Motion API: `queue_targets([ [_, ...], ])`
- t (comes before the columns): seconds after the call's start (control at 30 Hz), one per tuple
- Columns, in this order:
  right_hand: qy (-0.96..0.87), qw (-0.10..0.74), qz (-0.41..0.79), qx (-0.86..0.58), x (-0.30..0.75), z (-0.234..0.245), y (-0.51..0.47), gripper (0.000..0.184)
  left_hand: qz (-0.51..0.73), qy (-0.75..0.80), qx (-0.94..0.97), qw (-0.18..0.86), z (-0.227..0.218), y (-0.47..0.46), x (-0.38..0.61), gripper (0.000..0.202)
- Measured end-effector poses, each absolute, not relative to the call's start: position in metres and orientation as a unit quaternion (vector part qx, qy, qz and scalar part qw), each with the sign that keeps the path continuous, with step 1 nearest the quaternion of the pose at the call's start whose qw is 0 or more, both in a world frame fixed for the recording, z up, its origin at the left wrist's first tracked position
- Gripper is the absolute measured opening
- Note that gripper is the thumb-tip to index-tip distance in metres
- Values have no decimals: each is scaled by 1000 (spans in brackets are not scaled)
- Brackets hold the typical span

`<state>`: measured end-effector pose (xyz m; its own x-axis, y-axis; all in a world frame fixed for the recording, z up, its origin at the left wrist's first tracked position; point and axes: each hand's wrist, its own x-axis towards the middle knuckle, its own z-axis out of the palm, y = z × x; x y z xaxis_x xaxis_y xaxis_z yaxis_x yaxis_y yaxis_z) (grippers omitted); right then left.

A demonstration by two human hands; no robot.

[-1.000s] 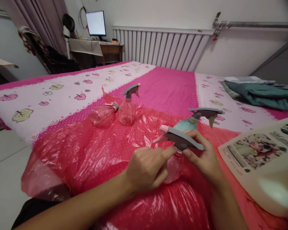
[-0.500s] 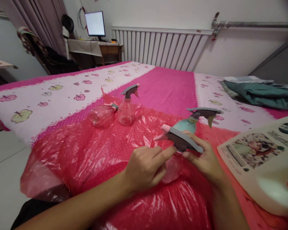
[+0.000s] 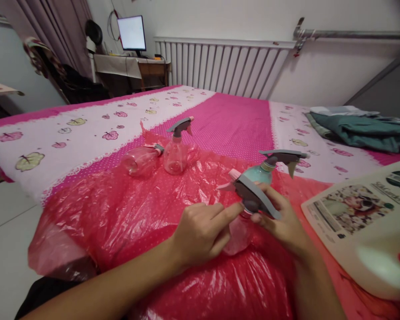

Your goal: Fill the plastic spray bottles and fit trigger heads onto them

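Right of centre in the lower frame, we had a pink spray bottle (image 3: pixel 237 238) between our hands. Our right hand (image 3: pixel 285 222) grasped its grey spray head (image 3: pixel 253 195), long axis slanting from upper left to lower right. Our left hand (image 3: pixel 202 231) touched the bottle's left side; we couldn't tell whether it gripped.

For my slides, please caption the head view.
Left hand and right hand on a pink-nozzled spray bottle, red plastic beneath.

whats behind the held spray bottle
A teal spray bottle; the held bottle and the right hand cover its lower part, so its base can't be seen.
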<state>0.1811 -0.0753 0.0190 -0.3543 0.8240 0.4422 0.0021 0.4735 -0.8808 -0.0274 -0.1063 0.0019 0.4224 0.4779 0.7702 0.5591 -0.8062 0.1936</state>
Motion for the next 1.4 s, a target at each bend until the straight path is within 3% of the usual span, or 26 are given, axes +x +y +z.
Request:
queue_targets([
  [0.37,-689,494,435,-305,176,20,-78,40,-447,-313,-837,39,1,-106,-27,35],
  [0.6,-698,494,423,-300,172,10,-75,30,-484,-286,-823,81,3,-109,-28,37],
  [0.93,-715,500,373,-315,165,14,-80,20,-444,-258,-856,54,-2,-105,-27,49],
  [1.4,-693,531,375,-312,166,15,-78,32,-428,-239,-871,5,7,-99,-31,40],
])
